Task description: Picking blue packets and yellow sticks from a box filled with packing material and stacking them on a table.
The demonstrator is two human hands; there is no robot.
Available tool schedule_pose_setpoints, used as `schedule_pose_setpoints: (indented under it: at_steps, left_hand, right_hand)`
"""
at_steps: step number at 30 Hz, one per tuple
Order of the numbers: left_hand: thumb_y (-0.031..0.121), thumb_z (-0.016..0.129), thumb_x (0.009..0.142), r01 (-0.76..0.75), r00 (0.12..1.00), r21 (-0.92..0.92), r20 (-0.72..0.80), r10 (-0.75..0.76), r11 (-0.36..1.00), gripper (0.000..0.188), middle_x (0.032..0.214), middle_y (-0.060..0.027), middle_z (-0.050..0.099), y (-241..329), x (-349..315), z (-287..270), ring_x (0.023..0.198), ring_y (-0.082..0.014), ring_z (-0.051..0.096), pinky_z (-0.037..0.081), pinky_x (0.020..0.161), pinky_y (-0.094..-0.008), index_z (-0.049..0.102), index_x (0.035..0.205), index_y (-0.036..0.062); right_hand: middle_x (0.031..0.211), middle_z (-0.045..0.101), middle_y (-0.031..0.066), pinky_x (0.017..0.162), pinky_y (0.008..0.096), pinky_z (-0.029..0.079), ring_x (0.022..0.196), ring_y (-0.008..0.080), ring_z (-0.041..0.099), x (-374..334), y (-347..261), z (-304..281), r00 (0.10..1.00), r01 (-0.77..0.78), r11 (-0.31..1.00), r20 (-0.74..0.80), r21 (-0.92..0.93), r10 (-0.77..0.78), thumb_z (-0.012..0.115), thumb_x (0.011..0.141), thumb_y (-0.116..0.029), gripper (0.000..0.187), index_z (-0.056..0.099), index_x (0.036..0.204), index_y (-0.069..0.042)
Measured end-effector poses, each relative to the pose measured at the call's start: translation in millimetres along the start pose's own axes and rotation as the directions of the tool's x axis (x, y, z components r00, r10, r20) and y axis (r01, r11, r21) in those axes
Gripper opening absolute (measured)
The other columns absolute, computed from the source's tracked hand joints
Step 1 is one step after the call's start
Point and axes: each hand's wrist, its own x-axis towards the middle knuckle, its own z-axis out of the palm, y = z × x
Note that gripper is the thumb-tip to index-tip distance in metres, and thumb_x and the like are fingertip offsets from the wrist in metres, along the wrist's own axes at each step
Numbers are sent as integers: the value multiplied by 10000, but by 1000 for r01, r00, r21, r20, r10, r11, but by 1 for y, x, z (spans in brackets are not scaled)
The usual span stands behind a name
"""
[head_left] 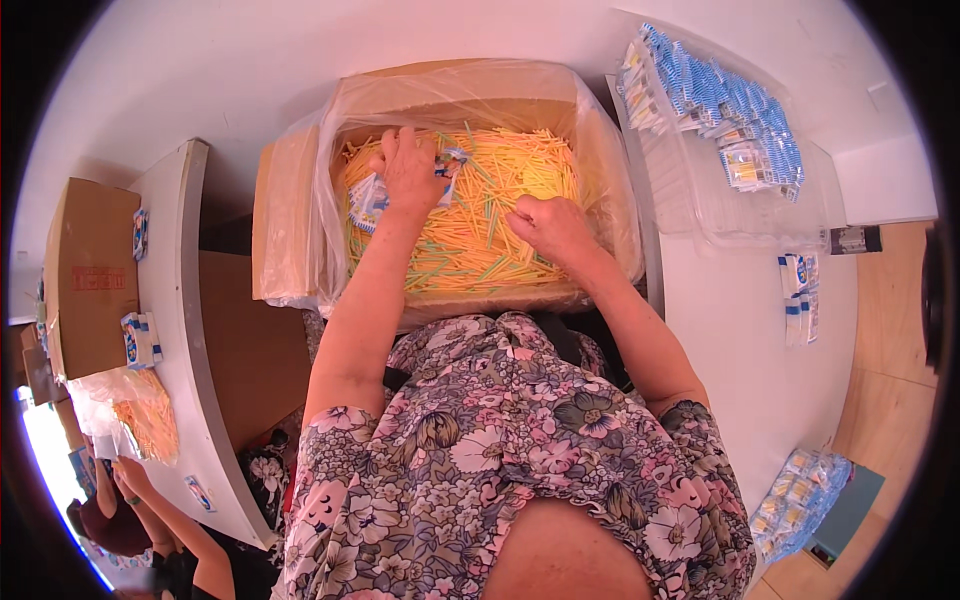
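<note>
A cardboard box (283, 215) lined with clear plastic stands before me, full of thin orange, yellow and green sticks (470, 235). My left hand (408, 172) is over the left part of the sticks. Its fingers bend down around a blue-and-white packet (452, 165), which shows beside the thumb side; the fingertips are partly hidden. More such packets (368, 203) lie on the sticks beneath that wrist. My right hand (552, 226) is closed in a fist low over the sticks at the right. What its fingers hold is hidden.
A clear plastic tray (690, 195) with many blue-and-white packets (735, 115) stands at the far right. Two packets (800, 298) lie on the white table (740, 330). A blue bag of packets (800, 500) is at the lower right. On the left table stands a carton (95, 270); another person's arms (160, 510) work nearby.
</note>
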Motion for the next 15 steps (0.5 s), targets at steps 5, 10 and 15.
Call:
schedule_pose_setpoints:
  at_steps: [5,10,15]
  left_hand:
    - [107,742,723,360,884,-602,465,-53,713,291,872,-27,644,4,7,-14,866,-161,592,411,829,-383,656,995,46]
    - [83,606,873,595,715,-772,635,290,223,154,875,-15,675,29,1,-47,779,-61,605,499,706,-238,653,1002,13]
    - [101,614,864,587,748,-770,634,197,248,148,848,-36,682,21,-6,-40,748,-88,623,498,676,-259,647,977,10]
  right_hand:
    - [583,534,150,549,358,438,551,237,548,7,5,-7,972,-218,947,137,238,189,622,817,-244,245,588,739,-14]
    - [588,495,-33,506,258,347,601,34,432,16,5,-2,974,-211,558,122,803,192,656,830,-236,286,587,683,-1]
    - [597,462,-60,490,244,320,583,28,388,13,12,-14,978,-201,703,104,683,179,660,832,-242,302,560,656,-18]
